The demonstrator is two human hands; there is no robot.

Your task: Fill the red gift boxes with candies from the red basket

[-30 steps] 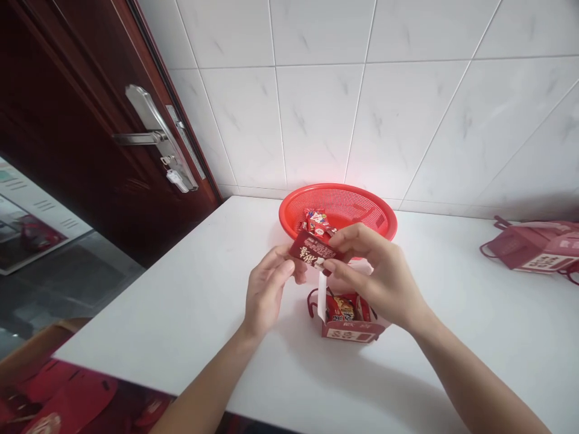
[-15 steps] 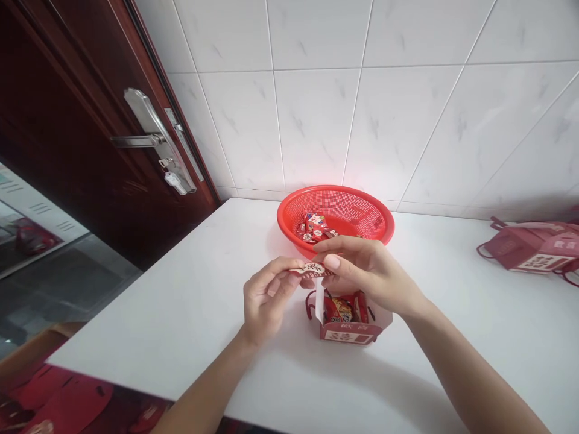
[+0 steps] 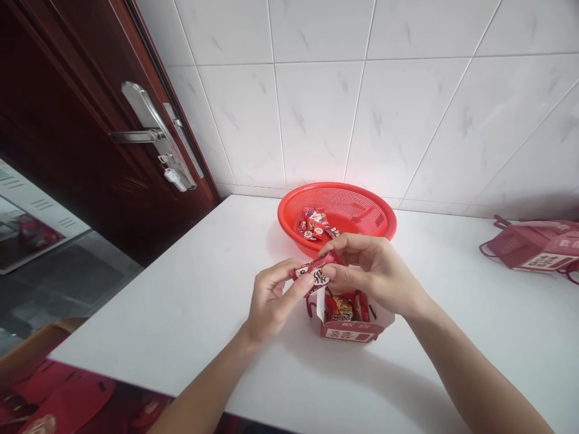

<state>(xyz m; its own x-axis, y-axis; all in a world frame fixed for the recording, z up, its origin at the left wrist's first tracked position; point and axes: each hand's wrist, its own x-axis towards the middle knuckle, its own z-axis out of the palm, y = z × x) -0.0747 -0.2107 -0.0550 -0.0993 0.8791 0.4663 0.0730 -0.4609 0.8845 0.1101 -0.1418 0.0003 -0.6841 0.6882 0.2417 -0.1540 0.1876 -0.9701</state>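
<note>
My left hand (image 3: 275,301) and my right hand (image 3: 375,268) pinch a small red wrapped candy (image 3: 316,276) between thumbs and fingers, one at each end. Its white label with dark characters faces me. The candy is held just above a red gift box (image 3: 350,333) whose flaps stand open. Inside that box lie several red packets (image 3: 340,307); part of the inside is hidden by my right hand. Behind my hands stands a red mesh basket (image 3: 337,191) with several wrapped candies (image 3: 314,223) in its left part.
Closed red gift boxes (image 3: 534,244) with cord handles stand at the right, near the tiled wall (image 3: 316,108). The white table (image 3: 190,289) ends on the left beside a dark wooden door (image 3: 90,90). Red items (image 3: 67,392) sit below the table's front left edge.
The candy has turned in my fingers, so more of its label shows and its right end is tilted up. My left hand has shifted slightly right. The box and basket stay in place.
</note>
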